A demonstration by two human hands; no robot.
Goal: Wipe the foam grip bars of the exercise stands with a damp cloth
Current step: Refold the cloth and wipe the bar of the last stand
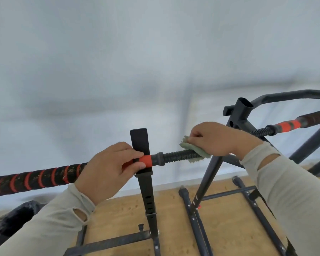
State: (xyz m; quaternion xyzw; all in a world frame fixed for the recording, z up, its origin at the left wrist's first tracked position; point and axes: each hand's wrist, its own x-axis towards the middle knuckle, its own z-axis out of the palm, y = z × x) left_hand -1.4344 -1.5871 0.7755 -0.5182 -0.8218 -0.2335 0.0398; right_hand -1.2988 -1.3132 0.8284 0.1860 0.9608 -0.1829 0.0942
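A long bar (35, 179) wrapped in black and orange tape runs from the left edge to the centre. Its ribbed black end (175, 156) sticks out to the right of an orange band. My left hand (107, 169) is closed around the bar at the orange band, in front of a black upright stand (146, 185). My right hand (211, 139) presses a pale green cloth (196, 154) over the tip of the ribbed end. A second taped bar (288, 124) lies on another stand at the right.
A black tubular frame (236, 115) with an open tube top stands just behind my right hand. Its legs and crossbars (229, 194) spread over the wooden floor (122, 217). A white wall fills the background. A dark bundle (17, 217) lies at the lower left.
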